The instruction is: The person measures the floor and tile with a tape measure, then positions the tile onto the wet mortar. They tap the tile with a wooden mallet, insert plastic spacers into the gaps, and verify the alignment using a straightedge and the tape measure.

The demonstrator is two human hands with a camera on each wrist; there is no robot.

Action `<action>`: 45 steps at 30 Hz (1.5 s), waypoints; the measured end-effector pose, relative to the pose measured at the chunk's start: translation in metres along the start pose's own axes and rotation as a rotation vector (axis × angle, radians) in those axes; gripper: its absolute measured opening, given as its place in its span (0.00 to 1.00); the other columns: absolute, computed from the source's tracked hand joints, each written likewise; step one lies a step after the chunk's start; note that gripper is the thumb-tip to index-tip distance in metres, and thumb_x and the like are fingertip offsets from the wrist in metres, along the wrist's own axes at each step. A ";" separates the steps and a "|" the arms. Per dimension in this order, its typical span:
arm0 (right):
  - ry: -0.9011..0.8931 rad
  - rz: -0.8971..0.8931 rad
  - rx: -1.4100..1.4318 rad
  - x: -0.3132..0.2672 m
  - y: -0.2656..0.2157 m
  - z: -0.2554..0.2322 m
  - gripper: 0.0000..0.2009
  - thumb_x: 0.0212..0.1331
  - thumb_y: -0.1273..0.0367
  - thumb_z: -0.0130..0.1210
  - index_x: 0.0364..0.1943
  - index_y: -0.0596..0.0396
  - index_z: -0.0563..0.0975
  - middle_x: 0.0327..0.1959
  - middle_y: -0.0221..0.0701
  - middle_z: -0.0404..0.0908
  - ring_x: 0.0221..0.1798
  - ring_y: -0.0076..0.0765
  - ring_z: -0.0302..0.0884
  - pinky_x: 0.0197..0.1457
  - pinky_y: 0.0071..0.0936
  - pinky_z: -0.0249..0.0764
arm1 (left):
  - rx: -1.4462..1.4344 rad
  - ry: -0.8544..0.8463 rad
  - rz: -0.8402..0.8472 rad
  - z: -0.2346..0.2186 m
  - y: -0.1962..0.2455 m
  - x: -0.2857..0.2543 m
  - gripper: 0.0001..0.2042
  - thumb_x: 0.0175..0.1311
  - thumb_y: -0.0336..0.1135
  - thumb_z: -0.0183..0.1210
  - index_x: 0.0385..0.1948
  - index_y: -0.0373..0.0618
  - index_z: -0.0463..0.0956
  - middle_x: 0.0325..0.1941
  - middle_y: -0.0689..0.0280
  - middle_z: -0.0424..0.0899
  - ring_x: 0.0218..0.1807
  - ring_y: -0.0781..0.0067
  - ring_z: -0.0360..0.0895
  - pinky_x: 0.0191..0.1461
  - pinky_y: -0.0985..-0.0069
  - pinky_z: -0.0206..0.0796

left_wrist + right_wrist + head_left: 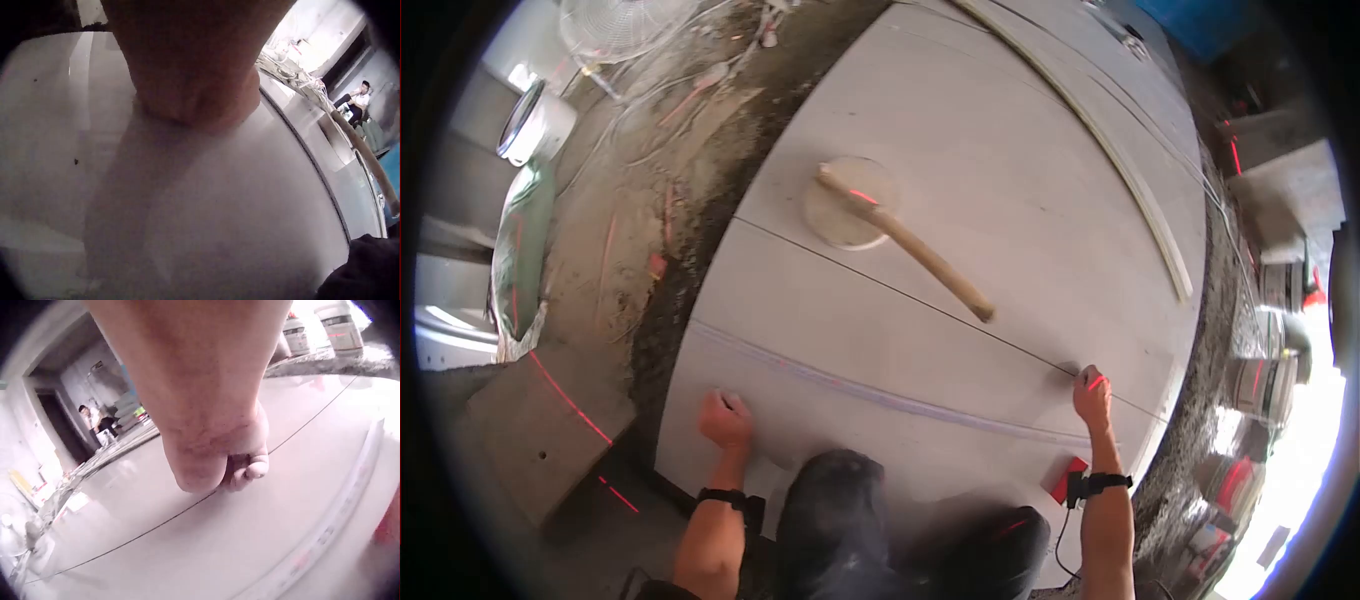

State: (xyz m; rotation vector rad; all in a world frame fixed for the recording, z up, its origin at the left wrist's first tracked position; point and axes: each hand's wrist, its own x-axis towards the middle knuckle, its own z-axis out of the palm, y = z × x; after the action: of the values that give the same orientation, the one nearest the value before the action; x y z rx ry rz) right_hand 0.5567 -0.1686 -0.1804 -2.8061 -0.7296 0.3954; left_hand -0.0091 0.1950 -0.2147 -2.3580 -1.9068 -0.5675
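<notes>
My left hand (725, 420) rests curled on the large pale slab (960, 120), near its left front corner. In the left wrist view the back of that hand (194, 103) stands against the glossy surface, its fingers mostly hidden. My right hand (1092, 395) lies at the thin dark line (840, 265) crossing the slab. The right wrist view shows its curled fingers (247, 472) on that line, nothing visible between them. Between the hands and nearer my knees runs a long, pale, ruler-like strip (880, 397) with printed marks. A wooden-handled mallet (935, 265) lies beyond the line.
A long pale bar (1115, 165) lies along the slab's right side. A red object (1064, 482) sits beside my right wrist. Buckets (1266, 388) stand on the right; a white bucket (540, 125) and fan (620, 25) at left. A person (97, 422) sits far back.
</notes>
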 end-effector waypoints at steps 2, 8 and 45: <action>-0.027 -0.071 -0.076 0.002 -0.069 0.020 0.08 0.62 0.67 0.52 0.33 0.58 0.76 0.30 0.53 0.81 0.36 0.66 0.80 0.39 0.54 0.74 | -0.057 -0.045 -0.055 -0.007 0.009 0.004 0.08 0.62 0.34 0.53 0.26 0.41 0.69 0.27 0.53 0.74 0.32 0.41 0.74 0.36 0.49 0.64; -0.103 -0.256 -0.135 0.007 -0.306 0.076 0.11 0.61 0.66 0.53 0.40 0.61 0.77 0.31 0.49 0.84 0.38 0.60 0.84 0.43 0.51 0.79 | -0.117 -0.027 0.031 -0.008 0.005 0.010 0.07 0.61 0.33 0.52 0.25 0.40 0.69 0.26 0.52 0.72 0.30 0.42 0.72 0.33 0.51 0.62; -0.352 -1.022 1.035 -0.035 -0.699 -0.018 0.06 0.60 0.71 0.60 0.32 0.62 0.80 0.26 0.38 0.77 0.27 0.34 0.76 0.32 0.35 0.71 | -0.139 -0.066 -0.007 -0.001 0.000 -0.004 0.13 0.68 0.42 0.50 0.29 0.42 0.70 0.29 0.54 0.72 0.31 0.45 0.73 0.32 0.52 0.65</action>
State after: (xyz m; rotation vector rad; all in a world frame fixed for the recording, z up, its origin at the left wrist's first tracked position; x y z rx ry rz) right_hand 0.2222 0.4086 0.0337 -1.2099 -1.3696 0.7516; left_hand -0.0098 0.1906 -0.2149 -2.4848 -1.9642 -0.6505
